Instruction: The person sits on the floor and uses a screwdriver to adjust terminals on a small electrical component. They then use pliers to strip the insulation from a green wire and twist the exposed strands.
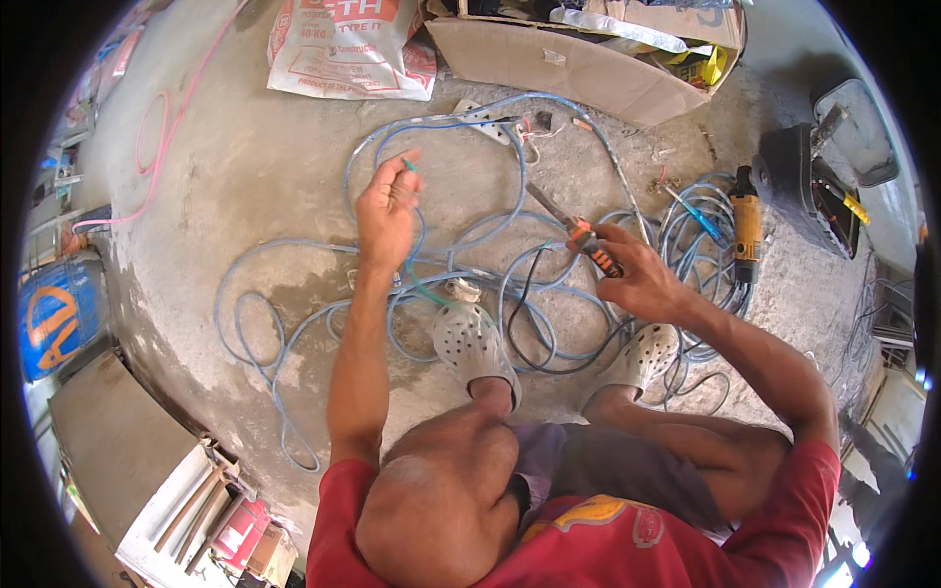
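My left hand (387, 216) is raised over the concrete floor. Its fingers pinch a thin green wire (410, 166), whose tip pokes out at the fingertips; a green length (421, 286) runs below the hand toward my shoe. In my right hand (639, 269) is a knife (591, 245) with an orange and black handle, its greyish blade pointing up and left toward the left hand without touching it. Beneath both hands, a long blue-grey cable (461, 269) lies in loose loops. A white power strip (482, 122) sits beyond them, with loose wire ends beside it.
A white sack (348, 54) and an open cardboard box (578, 64) stand at the back. To the right are a yellow and black angle grinder (747, 230), coiled cables (676, 230) and a black toolbox (818, 196). A blue drum (64, 318) is at the left. My clogs (470, 343) rest among the loops.
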`<control>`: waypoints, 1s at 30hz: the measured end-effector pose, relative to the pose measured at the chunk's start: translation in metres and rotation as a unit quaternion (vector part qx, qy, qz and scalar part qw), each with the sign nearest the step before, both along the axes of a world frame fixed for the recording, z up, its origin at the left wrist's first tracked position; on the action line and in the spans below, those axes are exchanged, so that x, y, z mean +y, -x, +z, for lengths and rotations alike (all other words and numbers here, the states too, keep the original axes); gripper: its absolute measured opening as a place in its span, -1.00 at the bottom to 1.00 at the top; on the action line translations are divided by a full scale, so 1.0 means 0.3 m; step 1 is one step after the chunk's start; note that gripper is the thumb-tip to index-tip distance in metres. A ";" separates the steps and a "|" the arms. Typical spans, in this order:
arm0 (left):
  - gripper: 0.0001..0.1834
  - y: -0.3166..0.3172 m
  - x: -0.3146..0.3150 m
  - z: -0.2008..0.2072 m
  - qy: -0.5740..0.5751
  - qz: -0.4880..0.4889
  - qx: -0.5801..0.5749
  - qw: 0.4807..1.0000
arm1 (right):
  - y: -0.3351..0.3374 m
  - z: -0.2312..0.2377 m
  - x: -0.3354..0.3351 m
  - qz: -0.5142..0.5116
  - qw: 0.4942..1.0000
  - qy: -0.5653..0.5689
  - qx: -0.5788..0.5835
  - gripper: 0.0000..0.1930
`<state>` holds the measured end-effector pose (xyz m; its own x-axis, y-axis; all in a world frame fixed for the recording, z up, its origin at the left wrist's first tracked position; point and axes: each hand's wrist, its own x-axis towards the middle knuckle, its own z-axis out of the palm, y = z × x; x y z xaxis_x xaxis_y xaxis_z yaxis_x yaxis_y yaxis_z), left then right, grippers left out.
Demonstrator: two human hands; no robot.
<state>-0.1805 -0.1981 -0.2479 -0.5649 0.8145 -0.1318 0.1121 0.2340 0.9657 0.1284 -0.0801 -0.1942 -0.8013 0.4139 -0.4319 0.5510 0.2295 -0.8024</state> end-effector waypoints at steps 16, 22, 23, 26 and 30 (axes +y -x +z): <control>-0.75 -0.230 -0.012 0.127 -0.124 -0.012 -0.568 0.813 | 0.050 0.049 0.026 0.033 0.979 -0.171 0.106 -0.55; -0.72 -0.380 0.018 0.176 -0.104 -0.051 -0.319 0.941 | 0.126 0.162 -0.007 -0.214 0.974 0.039 0.066 -0.49; -0.72 -0.400 0.022 0.189 -0.095 -0.073 -0.257 0.959 | 0.137 0.174 -0.002 -0.225 0.972 0.037 0.047 -0.50; -0.74 -0.429 0.045 0.188 -0.113 -0.053 -0.231 0.965 | 0.139 0.182 0.012 -0.236 0.968 0.004 0.083 -0.60; -0.76 -0.443 0.042 0.175 -0.103 -0.049 -0.173 0.978 | 0.137 0.220 0.016 -0.213 0.973 0.001 0.087 -0.68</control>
